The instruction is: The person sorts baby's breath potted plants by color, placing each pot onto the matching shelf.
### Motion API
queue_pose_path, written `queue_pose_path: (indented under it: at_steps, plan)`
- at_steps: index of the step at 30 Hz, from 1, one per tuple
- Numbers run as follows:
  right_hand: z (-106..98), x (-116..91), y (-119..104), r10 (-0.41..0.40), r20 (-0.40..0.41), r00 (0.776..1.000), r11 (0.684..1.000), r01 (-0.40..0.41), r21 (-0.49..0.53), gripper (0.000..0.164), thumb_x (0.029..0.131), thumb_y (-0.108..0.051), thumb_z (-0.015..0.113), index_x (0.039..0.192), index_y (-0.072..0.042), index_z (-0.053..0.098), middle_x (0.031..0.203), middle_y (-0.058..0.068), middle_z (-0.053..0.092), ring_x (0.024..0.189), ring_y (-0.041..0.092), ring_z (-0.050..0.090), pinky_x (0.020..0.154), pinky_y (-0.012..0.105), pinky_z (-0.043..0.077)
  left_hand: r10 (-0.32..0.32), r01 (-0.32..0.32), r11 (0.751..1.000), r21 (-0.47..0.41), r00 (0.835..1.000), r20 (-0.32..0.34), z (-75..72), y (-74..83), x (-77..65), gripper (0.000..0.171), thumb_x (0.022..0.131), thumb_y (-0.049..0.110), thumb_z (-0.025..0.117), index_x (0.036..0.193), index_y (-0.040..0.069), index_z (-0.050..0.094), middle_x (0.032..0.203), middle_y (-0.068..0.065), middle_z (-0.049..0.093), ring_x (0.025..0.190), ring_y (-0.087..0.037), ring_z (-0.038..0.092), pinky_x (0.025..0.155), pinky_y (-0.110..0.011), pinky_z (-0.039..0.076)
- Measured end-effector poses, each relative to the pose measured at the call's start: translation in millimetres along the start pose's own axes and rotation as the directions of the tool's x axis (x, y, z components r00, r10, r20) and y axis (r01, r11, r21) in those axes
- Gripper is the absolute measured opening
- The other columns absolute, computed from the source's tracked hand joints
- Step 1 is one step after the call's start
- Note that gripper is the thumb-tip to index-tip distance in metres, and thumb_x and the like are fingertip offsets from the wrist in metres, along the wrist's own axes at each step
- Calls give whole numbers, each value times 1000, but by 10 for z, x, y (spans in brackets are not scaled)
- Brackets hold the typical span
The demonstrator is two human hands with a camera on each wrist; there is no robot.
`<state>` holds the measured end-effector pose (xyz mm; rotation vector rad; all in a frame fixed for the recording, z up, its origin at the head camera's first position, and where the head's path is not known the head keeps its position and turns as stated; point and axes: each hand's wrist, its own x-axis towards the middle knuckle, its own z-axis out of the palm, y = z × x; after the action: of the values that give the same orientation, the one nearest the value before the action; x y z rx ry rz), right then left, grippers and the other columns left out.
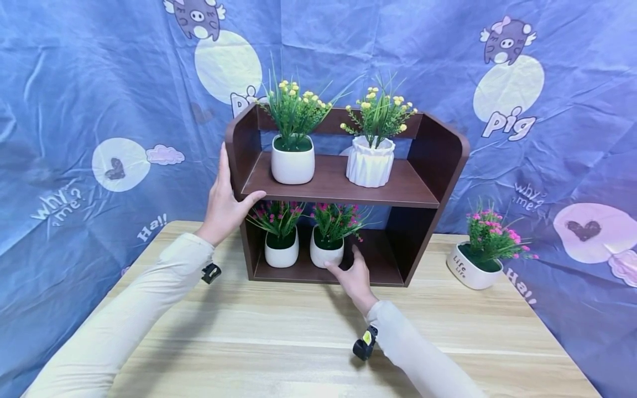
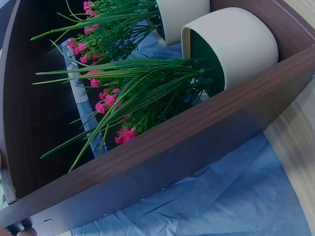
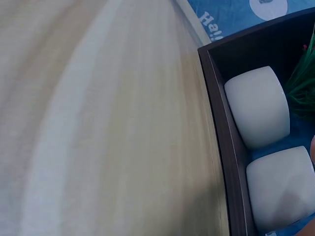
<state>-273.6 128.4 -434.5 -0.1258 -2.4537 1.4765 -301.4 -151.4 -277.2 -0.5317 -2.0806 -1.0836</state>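
A dark brown two-tier shelf (image 1: 318, 193) stands on the table. My left hand (image 1: 224, 207) holds its left side panel, fingers along the outside and thumb at the middle board's front edge. On the lower tier sit two white pots of pink flowers, a left potted plant (image 1: 281, 249) and a right potted plant (image 1: 327, 251). My right hand (image 1: 355, 279) holds the right one, thumb at its front and fingers at its right side. In the right wrist view, only bits of that hand show beside the white pot (image 3: 280, 189).
The upper tier bears a smooth white pot (image 1: 293, 166) and a ribbed white pot (image 1: 370, 166), both with yellow flowers. Right of the shelf, a white oval planter (image 1: 473, 268) with pink flowers stands on the wooden table (image 1: 278, 331). A blue printed cloth (image 1: 348, 33) hangs behind.
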Motion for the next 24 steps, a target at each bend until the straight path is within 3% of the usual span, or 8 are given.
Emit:
queue_pose_path:
  at_steps: [10,17,21,24]
  plan:
    - [-144,-182,59,1,37,999,1000,-1,-3,88,78,-30,80,143,7,34,144,28,40,134,39,37,110,47,30,-6,7,1000,-4,1000,6,4,-9,-2,113,77,21,82,156,19,1,159,-3,17,139,-29,31,110,-50,28]
    - [-248,-280,104,1,68,998,997,-6,82,88,79,-25,80,145,8,31,146,28,36,135,40,35,110,48,30,14,-14,1000,3,1000,-9,9,-15,-5,113,76,21,82,156,17,2,158,-6,20,138,-30,34,109,-50,30]
    - [-324,-333,145,17,99,995,994,-27,109,89,80,-23,79,146,7,28,148,28,33,126,42,46,103,48,39,18,-18,1000,3,1000,-11,7,-15,-8,113,76,20,82,156,16,2,158,-6,20,138,-30,34,108,-50,31]
    - [-396,-374,181,26,119,993,991,-41,125,88,82,-23,78,147,7,26,149,28,31,129,41,43,104,49,38,18,-18,1000,3,1000,-10,8,-14,-6,113,77,21,82,156,16,2,159,-5,20,138,-29,34,109,-50,31]
